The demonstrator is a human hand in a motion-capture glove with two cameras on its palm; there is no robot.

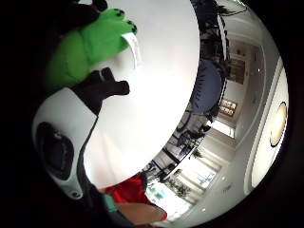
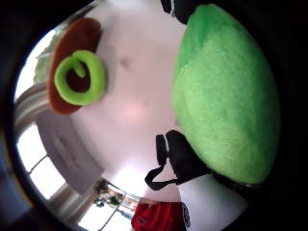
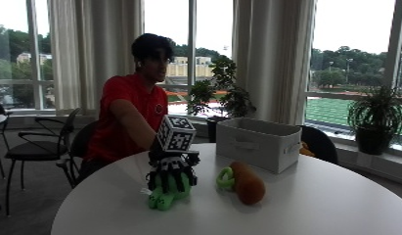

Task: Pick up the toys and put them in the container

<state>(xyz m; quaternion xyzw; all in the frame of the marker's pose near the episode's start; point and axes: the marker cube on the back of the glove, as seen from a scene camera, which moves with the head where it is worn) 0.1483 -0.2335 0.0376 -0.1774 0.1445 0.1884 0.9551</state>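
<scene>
Green plush toy (image 3: 163, 195) gripped by gloved right hand's (image 3: 170, 172) fingers, brown toy (image 3: 245, 182) beside, white container (image 3: 257, 143) behind.

Daylight floods in from the far windows (image 3: 357, 54), backlit person dim, table (image 3: 330, 205) softly lit, everything slightly blurred.

Red shirt (image 3: 125, 115), seemingly short-sleeved; black glove (image 3: 169, 175)

Green plush toy (image 3: 163, 196), seemingly brown-orange one (image 3: 246, 182)
</scene>
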